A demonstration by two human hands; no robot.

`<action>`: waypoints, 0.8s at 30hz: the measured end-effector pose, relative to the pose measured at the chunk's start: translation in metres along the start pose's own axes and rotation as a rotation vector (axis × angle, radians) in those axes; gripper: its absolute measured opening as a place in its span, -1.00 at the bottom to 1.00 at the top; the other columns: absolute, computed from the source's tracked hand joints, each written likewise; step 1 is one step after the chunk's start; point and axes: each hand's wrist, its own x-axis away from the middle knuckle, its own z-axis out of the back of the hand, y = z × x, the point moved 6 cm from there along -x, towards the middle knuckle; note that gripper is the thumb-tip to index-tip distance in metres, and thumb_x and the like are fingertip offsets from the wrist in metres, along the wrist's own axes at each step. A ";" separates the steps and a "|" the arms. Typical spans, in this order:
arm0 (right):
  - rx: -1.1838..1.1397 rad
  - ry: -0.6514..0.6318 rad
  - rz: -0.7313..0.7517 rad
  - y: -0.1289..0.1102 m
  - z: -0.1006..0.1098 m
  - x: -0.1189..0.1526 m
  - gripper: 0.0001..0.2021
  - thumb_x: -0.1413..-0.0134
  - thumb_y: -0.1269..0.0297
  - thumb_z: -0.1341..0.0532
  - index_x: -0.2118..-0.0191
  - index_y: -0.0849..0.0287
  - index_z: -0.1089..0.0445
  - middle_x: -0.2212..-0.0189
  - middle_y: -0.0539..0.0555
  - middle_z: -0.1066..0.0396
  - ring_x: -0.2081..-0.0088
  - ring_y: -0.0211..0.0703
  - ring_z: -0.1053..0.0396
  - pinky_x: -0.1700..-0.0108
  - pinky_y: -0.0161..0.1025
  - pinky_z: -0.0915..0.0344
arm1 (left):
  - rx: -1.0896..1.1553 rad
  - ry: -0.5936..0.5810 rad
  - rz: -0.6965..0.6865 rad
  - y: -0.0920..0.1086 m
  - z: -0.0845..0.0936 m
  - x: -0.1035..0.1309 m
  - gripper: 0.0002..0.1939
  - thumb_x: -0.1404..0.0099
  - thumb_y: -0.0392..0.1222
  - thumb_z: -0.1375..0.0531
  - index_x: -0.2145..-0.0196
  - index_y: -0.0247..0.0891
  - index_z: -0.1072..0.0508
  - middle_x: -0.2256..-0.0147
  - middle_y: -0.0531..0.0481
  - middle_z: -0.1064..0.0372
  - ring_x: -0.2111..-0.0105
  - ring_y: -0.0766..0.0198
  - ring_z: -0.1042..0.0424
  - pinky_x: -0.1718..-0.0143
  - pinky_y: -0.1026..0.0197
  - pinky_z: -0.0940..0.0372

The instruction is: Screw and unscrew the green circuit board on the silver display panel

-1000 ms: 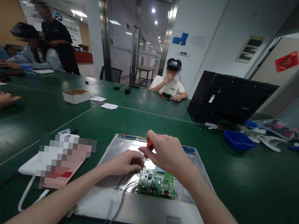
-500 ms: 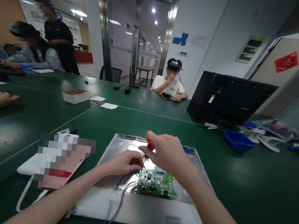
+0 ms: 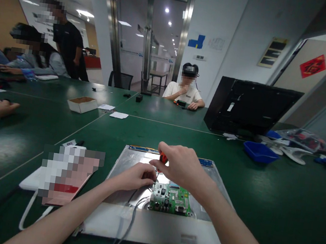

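A silver metal display panel (image 3: 154, 228) lies flat on the green table in front of me, with a small green circuit board (image 3: 172, 199) on its middle. My right hand (image 3: 179, 165) grips a screwdriver with a red handle (image 3: 163, 158), held upright with its tip at the board's upper left corner. My left hand (image 3: 137, 175) rests on the panel just left of that corner, fingers curled at the screwdriver's shaft. Grey cables (image 3: 127, 222) run from the board toward me.
A pixelated pink and white object (image 3: 64, 175) lies left of the panel. A black monitor back (image 3: 248, 107), a blue tray (image 3: 260, 152) and white parts sit at the right. A cardboard box (image 3: 82, 104) stands farther back. Several other people sit or stand around the table.
My hands hold nearly still at the board's corner. The standing person at the far left has shifted slightly to the right.
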 end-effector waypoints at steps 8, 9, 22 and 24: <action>-0.061 -0.012 0.015 -0.003 0.003 0.002 -0.84 0.04 0.27 -0.14 0.28 0.14 -0.24 0.43 -0.01 -0.43 0.51 -0.30 -0.22 0.54 -0.27 0.18 | -0.030 0.003 -0.016 -0.003 -0.001 -0.001 -0.91 -0.16 -0.33 -0.15 0.32 -0.30 -0.41 0.42 0.05 -0.38 0.43 0.30 -0.33 0.39 0.29 -0.20; -0.059 -0.012 0.019 -0.003 0.004 0.002 -0.84 0.03 0.24 -0.15 0.29 0.14 -0.24 0.43 -0.01 -0.43 0.51 -0.29 -0.22 0.54 -0.27 0.18 | -0.028 -0.002 -0.014 -0.003 -0.001 -0.001 -0.91 -0.17 -0.32 -0.15 0.32 -0.30 -0.41 0.42 0.05 -0.38 0.43 0.30 -0.33 0.39 0.29 -0.21; -0.040 0.004 0.017 0.001 0.002 0.002 -0.84 -0.01 0.25 -0.13 0.25 0.13 -0.21 0.43 0.00 -0.44 0.49 -0.27 -0.26 0.53 -0.26 0.18 | -0.008 -0.007 -0.005 -0.001 -0.001 -0.001 -0.88 -0.16 -0.32 -0.15 0.30 -0.30 -0.42 0.43 0.05 -0.38 0.42 0.29 -0.34 0.38 0.28 -0.22; -0.030 0.000 0.022 0.001 0.002 0.002 -0.81 -0.06 0.14 -0.12 0.26 0.12 -0.21 0.44 0.01 -0.43 0.49 -0.25 -0.27 0.53 -0.26 0.18 | -0.002 -0.019 0.006 -0.001 -0.001 -0.001 -0.89 -0.18 -0.31 -0.14 0.30 -0.30 -0.42 0.41 0.03 -0.39 0.41 0.28 -0.35 0.37 0.27 -0.23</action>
